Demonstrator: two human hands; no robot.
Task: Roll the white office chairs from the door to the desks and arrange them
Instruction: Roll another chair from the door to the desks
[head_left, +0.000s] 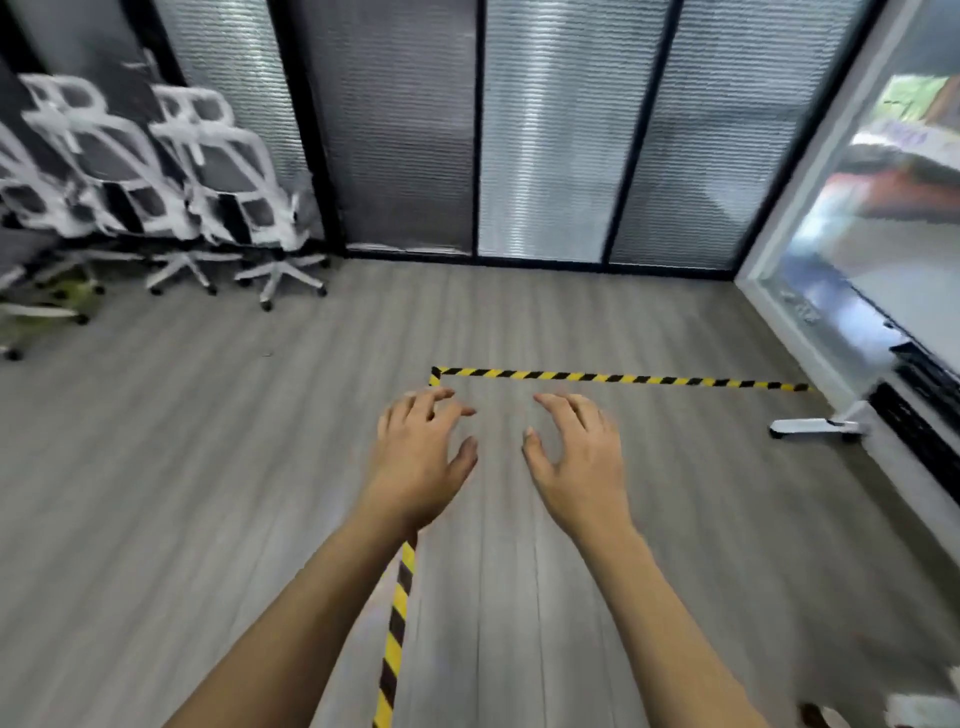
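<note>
Far left, against the dark wall: the white office chairs (156, 171), packed in a tight row, well away from you. They stand upright, long axis vertical, headrests on top, mesh backs in white frames. Motion blur smears them, so you cannot tell which way the seats face. Their white star bases (283, 275) sit on castors on the floor, the legs reaching among each other. The rightmost base stands just beside the black frame of the glass partition (415, 130).

Grey plank floor (208, 467) runs open between that row and your arms. The partition, with shut blinds behind the glass, closes the far edge from the chairs across to the right corner.

Centre, near you: your left hand (421, 457) is palm down, fingers spread and loosely bent, holding nothing. Black-and-yellow hazard tape (597, 376) comes up from the bottom edge, passes under that wrist, and corners just past its fingertips. From there it runs right along the floor.

Your right hand (576, 457) is level with the left and apart from it, also palm down. Its fingers are loosely curled and it is empty, hovering inside the taped corner.

Right edge: a tall board (883, 234) with a glossy face. Its white foot (810, 427) lies on the floor near the tape's end.
</note>
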